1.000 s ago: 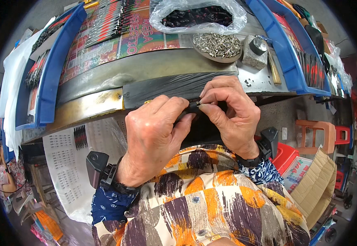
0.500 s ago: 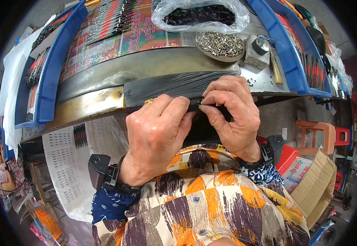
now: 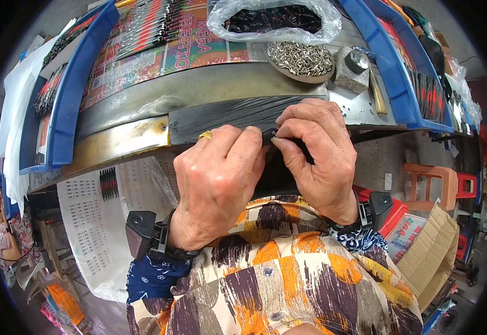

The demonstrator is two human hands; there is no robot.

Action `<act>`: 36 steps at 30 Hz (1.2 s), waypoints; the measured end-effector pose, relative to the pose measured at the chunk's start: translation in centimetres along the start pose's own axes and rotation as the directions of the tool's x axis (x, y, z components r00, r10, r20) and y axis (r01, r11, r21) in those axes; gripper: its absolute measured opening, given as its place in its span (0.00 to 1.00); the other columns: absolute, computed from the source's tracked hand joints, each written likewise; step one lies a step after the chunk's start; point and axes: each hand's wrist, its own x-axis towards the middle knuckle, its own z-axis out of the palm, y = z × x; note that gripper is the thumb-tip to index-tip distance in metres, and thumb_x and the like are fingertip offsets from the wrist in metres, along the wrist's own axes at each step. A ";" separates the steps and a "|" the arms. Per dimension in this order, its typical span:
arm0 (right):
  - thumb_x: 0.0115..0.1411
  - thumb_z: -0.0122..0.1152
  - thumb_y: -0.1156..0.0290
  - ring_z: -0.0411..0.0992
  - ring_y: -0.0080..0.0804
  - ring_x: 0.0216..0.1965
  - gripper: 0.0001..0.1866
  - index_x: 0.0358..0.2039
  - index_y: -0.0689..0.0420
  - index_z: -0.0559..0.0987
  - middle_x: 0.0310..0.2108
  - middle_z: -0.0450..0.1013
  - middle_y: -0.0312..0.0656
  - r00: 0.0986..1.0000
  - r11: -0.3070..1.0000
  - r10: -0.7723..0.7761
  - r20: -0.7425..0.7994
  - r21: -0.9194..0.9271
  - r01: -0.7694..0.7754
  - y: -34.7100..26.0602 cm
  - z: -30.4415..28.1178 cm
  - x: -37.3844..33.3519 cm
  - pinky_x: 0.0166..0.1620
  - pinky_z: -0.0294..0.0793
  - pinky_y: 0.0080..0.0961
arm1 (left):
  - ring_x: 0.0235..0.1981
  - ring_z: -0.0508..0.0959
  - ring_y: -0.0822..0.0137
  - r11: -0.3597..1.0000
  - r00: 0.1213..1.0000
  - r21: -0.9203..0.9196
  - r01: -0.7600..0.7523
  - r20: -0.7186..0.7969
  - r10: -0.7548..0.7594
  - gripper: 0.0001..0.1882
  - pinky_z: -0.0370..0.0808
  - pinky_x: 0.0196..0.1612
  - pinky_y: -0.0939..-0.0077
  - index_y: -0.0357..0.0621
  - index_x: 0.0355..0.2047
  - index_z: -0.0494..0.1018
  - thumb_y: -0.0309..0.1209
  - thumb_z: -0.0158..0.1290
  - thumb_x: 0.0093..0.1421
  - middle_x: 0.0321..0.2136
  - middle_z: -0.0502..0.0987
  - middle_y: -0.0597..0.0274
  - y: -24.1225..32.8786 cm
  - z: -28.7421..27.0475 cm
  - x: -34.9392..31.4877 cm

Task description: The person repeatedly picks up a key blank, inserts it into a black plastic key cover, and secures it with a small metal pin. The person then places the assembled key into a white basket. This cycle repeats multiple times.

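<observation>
1. black and tiny, the part [image 3: 269,135] sits pinched between the fingertips of both hands, just above the near edge of the bench [image 3: 221,92] and close to the person's chest. most of it is hidden by the fingers; its exact shape cannot be told.
2. left hand [image 3: 218,178], with a gold ring [image 3: 205,134] on one finger, is curled shut, its thumb and forefinger closed on the part from the left.
3. right hand [image 3: 316,153] is likewise closed, its fingertips meeting the left's at the same spot and nipping the part from the right.
4. judging by its size, the part is very light and probably stiff; a piece this small looks easy to drop, so a fingertip pinch on its ends seems the only workable hold, with pressure kept steady rather than hard.
5. a dark plastic sheet [image 3: 226,111] lies over the bench edge right behind the hands; it looks thin and limp.
6. farther back stands a round dish of small silvery metal pieces [image 3: 301,58], loose and likely to scatter if knocked, with a clear bag of dark parts [image 3: 274,19] beyond it.
7. blue trays [image 3: 75,95] flank the bench on both sides.
</observation>
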 end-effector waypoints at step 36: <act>0.63 0.59 0.73 0.68 0.14 0.17 0.08 0.39 0.65 0.76 0.21 0.73 0.34 0.563 0.190 0.588 0.581 0.577 -0.795 -0.2 -0.5 -0.2 0.19 0.63 0.08 | 0.22 0.75 0.60 0.994 0.998 -0.099 0.049 0.054 -0.044 0.11 0.73 0.25 0.69 0.42 0.31 0.75 0.22 0.61 0.45 0.23 0.72 0.60 0.3 -0.3 -0.6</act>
